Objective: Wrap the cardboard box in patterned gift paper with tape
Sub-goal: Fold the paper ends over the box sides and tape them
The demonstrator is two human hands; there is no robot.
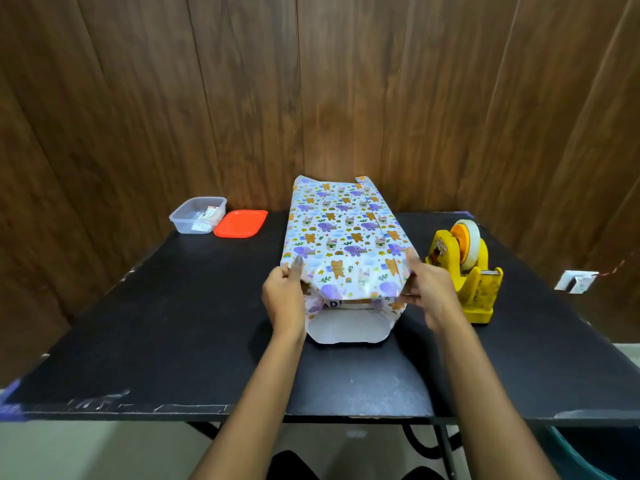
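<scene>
The cardboard box lies lengthwise on the black table point(173, 306), covered along its top and sides in white gift paper point(341, 226) printed with bears and elephants. At the near end the top flap is folded down, and a thin strip of the box point(356, 302) shows under it. The bottom flap point(346, 329) lies flat with its white underside up. My left hand point(285, 294) pinches the paper at the near left corner. My right hand point(427, 291) presses the paper in at the near right corner.
A yellow tape dispenser point(465, 268) with a roll stands just right of the box, close to my right hand. A clear plastic tub point(198, 214) and its orange lid point(240, 223) sit at the back left. A wooden wall rises behind the table.
</scene>
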